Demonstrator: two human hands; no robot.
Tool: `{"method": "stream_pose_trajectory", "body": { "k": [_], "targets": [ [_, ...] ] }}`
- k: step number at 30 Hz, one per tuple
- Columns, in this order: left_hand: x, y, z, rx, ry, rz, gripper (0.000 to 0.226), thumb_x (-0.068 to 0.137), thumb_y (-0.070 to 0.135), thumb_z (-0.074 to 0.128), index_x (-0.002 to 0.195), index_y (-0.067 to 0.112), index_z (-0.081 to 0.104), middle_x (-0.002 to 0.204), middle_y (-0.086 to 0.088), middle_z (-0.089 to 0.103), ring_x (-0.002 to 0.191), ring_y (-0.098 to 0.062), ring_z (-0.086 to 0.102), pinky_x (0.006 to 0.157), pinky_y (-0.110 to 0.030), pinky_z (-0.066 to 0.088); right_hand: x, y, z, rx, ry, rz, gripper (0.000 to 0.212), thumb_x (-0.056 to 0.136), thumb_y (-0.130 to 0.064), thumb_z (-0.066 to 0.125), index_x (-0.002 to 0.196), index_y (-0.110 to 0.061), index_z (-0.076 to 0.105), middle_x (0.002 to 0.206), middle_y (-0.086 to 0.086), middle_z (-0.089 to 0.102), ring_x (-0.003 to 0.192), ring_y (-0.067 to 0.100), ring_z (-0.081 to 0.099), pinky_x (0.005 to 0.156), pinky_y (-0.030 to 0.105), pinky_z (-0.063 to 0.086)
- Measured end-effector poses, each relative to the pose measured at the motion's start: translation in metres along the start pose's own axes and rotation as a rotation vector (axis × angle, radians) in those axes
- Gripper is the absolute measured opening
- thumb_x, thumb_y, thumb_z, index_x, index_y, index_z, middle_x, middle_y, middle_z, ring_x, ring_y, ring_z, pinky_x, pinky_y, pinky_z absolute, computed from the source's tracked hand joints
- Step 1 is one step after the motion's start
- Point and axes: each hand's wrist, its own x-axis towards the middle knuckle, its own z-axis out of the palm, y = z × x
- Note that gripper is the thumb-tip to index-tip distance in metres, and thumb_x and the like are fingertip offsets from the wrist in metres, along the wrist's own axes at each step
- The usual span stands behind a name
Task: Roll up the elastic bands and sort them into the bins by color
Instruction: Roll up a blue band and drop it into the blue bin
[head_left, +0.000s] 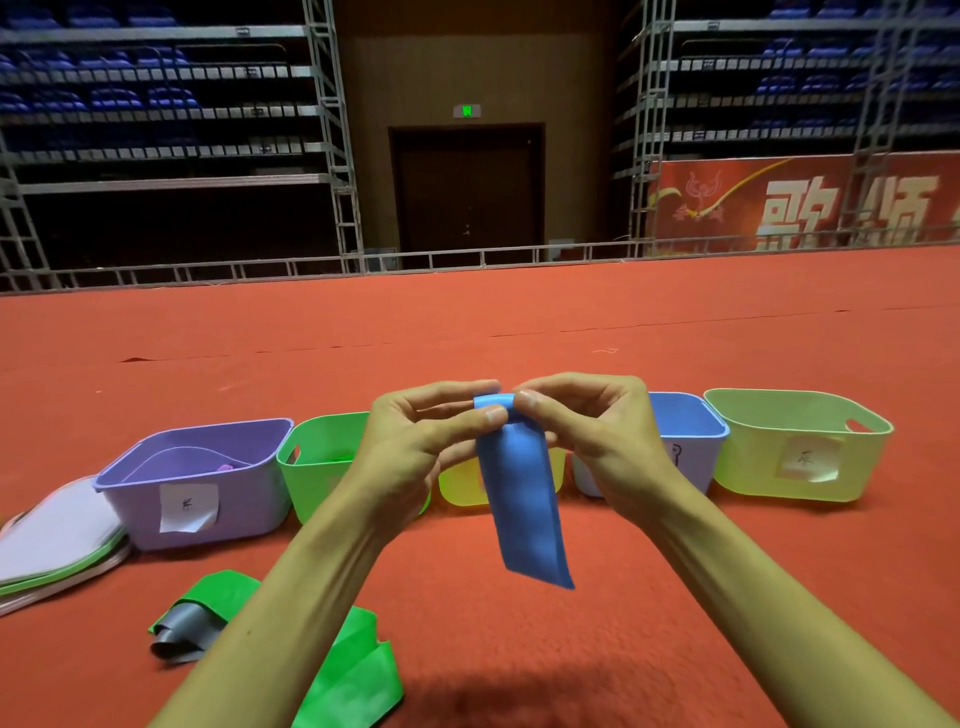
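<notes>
A blue elastic band (524, 499) hangs in the air in front of me. Its top end is curled over, and my left hand (415, 447) and my right hand (597, 431) both pinch that end between thumb and fingers. Behind my hands a row of bins stands on the red carpet: a purple bin (208, 499), a green bin (317, 462), a yellow bin (462, 488) mostly hidden, a blue bin (691, 421) and a pale green bin (795, 452). A green band (353, 670) and a grey band (182, 634) lie loose at the lower left.
A stack of flat lids (52, 545) lies left of the purple bin. Red carpet (675, 623) stretches all around. Far behind are metal railings (467, 257), scaffolded seating and a dark door.
</notes>
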Motion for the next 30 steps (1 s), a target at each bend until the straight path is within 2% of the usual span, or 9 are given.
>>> {"method": "stream_pose_trajectory", "body": {
  "k": [4, 7, 11, 15, 17, 19, 21, 26, 30],
  "targets": [
    [0.0004, 0.0007, -0.0018, 0.035, -0.062, -0.033, 0.044, 0.074, 0.017, 0.078, 0.113, -0.002, 0.073, 0.115, -0.021, 0.074, 0.105, -0.029, 0.072, 0.087, -0.034, 0.060, -0.0018, -0.0008, 0.0017, 0.053, 0.037, -0.061, 0.018, 0.082, -0.011, 0.078, 0.095, 0.001, 0.077, 0.089, 0.016, 0.079, 0.079, 0.020, 0.074, 0.068, 0.032, 0.059],
    [0.0005, 0.0007, -0.0019, 0.041, -0.039, -0.055, 0.046, 0.076, 0.028, 0.077, 0.108, -0.005, 0.074, 0.115, -0.025, 0.073, 0.101, -0.029, 0.071, 0.088, -0.036, 0.059, -0.0031, -0.0028, 0.0036, 0.070, 0.032, -0.087, 0.023, 0.078, -0.009, 0.079, 0.097, 0.003, 0.076, 0.086, 0.017, 0.079, 0.076, 0.019, 0.074, 0.068, 0.028, 0.058],
    [-0.0014, 0.0036, -0.0012, 0.047, -0.027, -0.022, 0.035, 0.074, 0.017, 0.076, 0.103, -0.003, 0.076, 0.107, -0.021, 0.076, 0.094, -0.021, 0.074, 0.077, -0.026, 0.058, -0.0070, -0.0034, 0.0029, 0.077, 0.021, -0.097, 0.020, 0.077, -0.001, 0.079, 0.097, -0.002, 0.077, 0.084, 0.012, 0.079, 0.077, 0.016, 0.074, 0.072, 0.024, 0.057],
    [-0.0048, 0.0062, 0.0007, 0.068, -0.044, 0.030, 0.028, 0.071, 0.011, 0.077, 0.098, 0.006, 0.078, 0.101, -0.015, 0.078, 0.092, -0.019, 0.075, 0.078, -0.024, 0.058, -0.0083, -0.0043, -0.0008, 0.062, -0.016, -0.021, 0.034, 0.078, -0.014, 0.085, 0.109, -0.005, 0.076, 0.101, 0.015, 0.079, 0.094, 0.023, 0.074, 0.081, 0.033, 0.060],
    [-0.0042, 0.0045, 0.0004, 0.086, -0.029, 0.061, 0.031, 0.067, 0.007, 0.083, 0.098, 0.008, 0.080, 0.100, -0.017, 0.078, 0.093, -0.022, 0.074, 0.082, -0.027, 0.060, -0.0083, -0.0047, -0.0002, 0.089, -0.033, 0.029, 0.030, 0.081, -0.019, 0.083, 0.105, -0.002, 0.076, 0.101, 0.014, 0.078, 0.093, 0.022, 0.074, 0.073, 0.032, 0.059],
    [-0.0037, 0.0024, -0.0014, 0.110, -0.020, 0.091, 0.032, 0.064, 0.003, 0.088, 0.095, 0.011, 0.082, 0.100, -0.018, 0.078, 0.095, -0.025, 0.073, 0.090, -0.031, 0.060, -0.0081, -0.0047, 0.0021, 0.076, -0.012, 0.041, 0.031, 0.082, -0.024, 0.082, 0.097, 0.002, 0.077, 0.093, 0.013, 0.078, 0.084, 0.018, 0.073, 0.065, 0.027, 0.056],
    [-0.0039, 0.0000, -0.0029, 0.113, -0.024, 0.105, 0.032, 0.065, 0.004, 0.087, 0.095, 0.014, 0.083, 0.099, -0.018, 0.078, 0.095, -0.025, 0.073, 0.092, -0.033, 0.059, -0.0074, -0.0041, 0.0045, 0.036, 0.008, 0.019, 0.032, 0.081, -0.026, 0.076, 0.094, 0.003, 0.077, 0.088, 0.012, 0.078, 0.079, 0.015, 0.071, 0.064, 0.026, 0.056],
    [-0.0084, 0.0024, 0.0025, 0.061, -0.025, 0.034, 0.044, 0.063, 0.014, 0.082, 0.106, 0.010, 0.077, 0.104, -0.014, 0.078, 0.098, -0.020, 0.075, 0.079, -0.025, 0.058, -0.0070, 0.0008, 0.0023, 0.028, 0.027, -0.073, 0.027, 0.086, -0.013, 0.075, 0.101, 0.008, 0.076, 0.100, 0.022, 0.077, 0.088, 0.020, 0.070, 0.081, 0.031, 0.058],
    [-0.0075, 0.0030, 0.0056, 0.066, -0.012, 0.001, 0.040, 0.069, 0.026, 0.080, 0.102, 0.004, 0.078, 0.103, -0.015, 0.078, 0.093, -0.020, 0.075, 0.077, -0.028, 0.058, -0.0072, 0.0033, 0.0009, 0.048, 0.018, -0.106, 0.026, 0.084, -0.008, 0.076, 0.104, 0.009, 0.075, 0.101, 0.023, 0.077, 0.090, 0.025, 0.072, 0.084, 0.037, 0.060]
  ]
}}
